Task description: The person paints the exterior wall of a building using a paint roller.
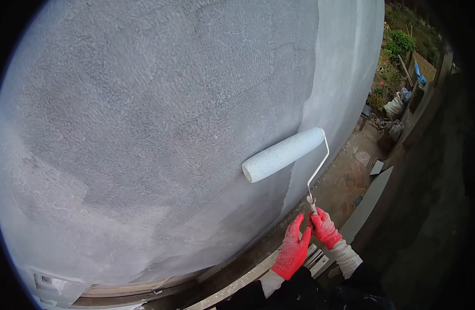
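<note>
A white paint roller point(284, 154) lies against the grey wall point(170, 103), tilted up to the right. Its bent wire frame runs down to a handle point(313, 204). My right hand point(326, 227), in a red-coated glove with a whitish cuff, is closed around that handle. Just left of it is my left hand point(292, 250), gloved the same way, with thumb and fingers apart and nothing between them. A lighter painted band point(338, 67) covers the wall's right side, beyond the darker grey area.
Below the wall runs a stained ground strip point(351, 175) with a long pale board point(369, 199) beside it. Plants point(400, 44), white sacks point(394, 107) and a blue sheet point(419, 75) are at the upper right. A box point(46, 280) sits low on the left wall.
</note>
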